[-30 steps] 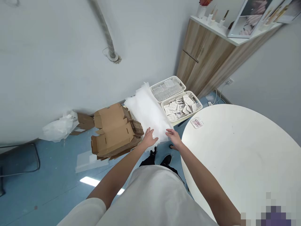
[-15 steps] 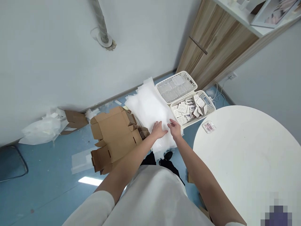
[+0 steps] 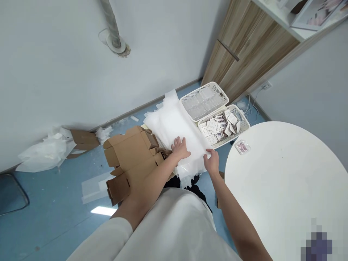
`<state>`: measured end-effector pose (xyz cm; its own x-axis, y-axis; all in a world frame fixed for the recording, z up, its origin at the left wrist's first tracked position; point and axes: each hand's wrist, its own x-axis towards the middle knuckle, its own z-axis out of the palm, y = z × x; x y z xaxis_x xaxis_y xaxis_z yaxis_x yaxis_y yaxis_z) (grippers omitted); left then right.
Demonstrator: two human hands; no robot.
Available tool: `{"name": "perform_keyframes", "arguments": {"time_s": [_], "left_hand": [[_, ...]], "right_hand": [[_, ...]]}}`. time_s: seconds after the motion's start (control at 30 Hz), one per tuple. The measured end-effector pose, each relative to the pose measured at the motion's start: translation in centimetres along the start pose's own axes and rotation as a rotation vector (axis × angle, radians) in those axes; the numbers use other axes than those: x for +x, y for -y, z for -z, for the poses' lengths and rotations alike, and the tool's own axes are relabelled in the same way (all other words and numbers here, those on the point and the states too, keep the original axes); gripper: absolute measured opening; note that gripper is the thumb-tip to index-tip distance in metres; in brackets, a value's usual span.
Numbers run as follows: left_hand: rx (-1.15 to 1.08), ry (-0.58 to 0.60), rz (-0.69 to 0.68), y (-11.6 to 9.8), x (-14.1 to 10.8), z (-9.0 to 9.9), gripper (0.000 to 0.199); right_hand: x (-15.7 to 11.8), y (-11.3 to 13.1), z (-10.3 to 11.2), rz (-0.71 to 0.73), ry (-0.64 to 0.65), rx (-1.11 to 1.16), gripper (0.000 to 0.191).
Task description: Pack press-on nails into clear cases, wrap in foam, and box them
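Note:
A stack of white foam sheets [image 3: 174,119] lies in front of me, its near end drooping in layers toward my legs. My left hand [image 3: 180,148] rests flat on the top sheet with its fingers spread. At the right edge of the stack, my right hand [image 3: 212,161] has its thumb and fingers closed around the sheet's border. Flattened brown cardboard boxes [image 3: 133,148] lie just left of the stack, partly under my left forearm.
Beyond the stack stand a white basket of clear plastic cases [image 3: 204,84] and another basket of small printed packs [image 3: 246,121]. On the round white table [image 3: 282,174] sits a small clear case [image 3: 242,147]. A white plastic bag [image 3: 45,152] and an opened carton [image 3: 84,139] lie along the wall.
My hands have moved apart. The left has flattened onto the sheets with fingers spread, while the right has shifted right and toward me to the stack's edge.

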<state>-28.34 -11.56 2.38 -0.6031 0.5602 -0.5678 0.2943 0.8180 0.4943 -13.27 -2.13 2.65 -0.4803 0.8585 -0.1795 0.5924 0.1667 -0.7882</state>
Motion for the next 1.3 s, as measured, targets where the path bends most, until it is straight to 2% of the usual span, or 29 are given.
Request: {"name": "perform_keyframes", "arguments": {"time_s": [0.07,0.13,0.2,0.23,0.33,0.43,0.57,0.63,0.73,0.87,1.03,1.17,1.3], "left_hand": [[0.051,0.058,0.014,0.1,0.2,-0.2,0.091],[0.072,0.112,0.026,0.4,0.2,-0.6,0.093],[0.089,0.125,0.026,0.7,0.1,-0.9,0.094],[0.104,0.123,0.022,0.8,0.0,-1.1,0.094],[0.155,0.130,0.003,1.2,0.0,-1.2,0.095],[0.167,0.145,0.002,1.3,0.0,-1.0,0.095],[0.116,0.149,0.017,1.2,0.1,-0.6,0.095],[0.065,0.126,0.043,1.1,0.1,-0.5,0.094],[-0.049,0.029,0.058,1.1,0.2,-0.4,0.085],[-0.263,-0.135,0.017,1.1,0.6,-0.3,0.065],[-0.465,-0.185,0.103,0.5,0.8,0.1,0.069],[-0.559,-0.177,0.139,-1.3,0.3,-0.9,0.074],[-0.698,-0.133,0.128,-4.3,-0.9,-3.7,0.079]], "right_hand": [[-0.8,0.0,-0.1,0.142,-0.016,-0.123,0.028],[-1.0,0.2,-0.8,0.187,0.092,-0.090,0.030],[-0.3,0.4,-2.2,0.093,0.250,0.045,0.035],[0.3,0.4,-2.9,-0.008,0.272,0.120,0.041],[3.0,0.4,-5.0,-0.255,0.232,0.299,0.055],[5.3,0.3,-6.4,-0.290,0.235,0.415,0.054],[6.7,0.8,-7.1,-0.154,0.272,0.354,0.040],[6.7,1.5,-7.2,-0.028,0.228,0.216,0.029],[6.2,3.1,-7.0,0.218,0.155,0.026,0.020],[5.0,5.4,-5.7,0.500,0.124,-0.047,0.020],[4.1,6.9,-1.7,0.657,0.034,-0.086,0.024],[3.2,5.9,2.6,0.615,-0.125,-0.086,0.022],[1.3,3.4,6.9,0.441,-0.330,-0.002,0.019]]}}
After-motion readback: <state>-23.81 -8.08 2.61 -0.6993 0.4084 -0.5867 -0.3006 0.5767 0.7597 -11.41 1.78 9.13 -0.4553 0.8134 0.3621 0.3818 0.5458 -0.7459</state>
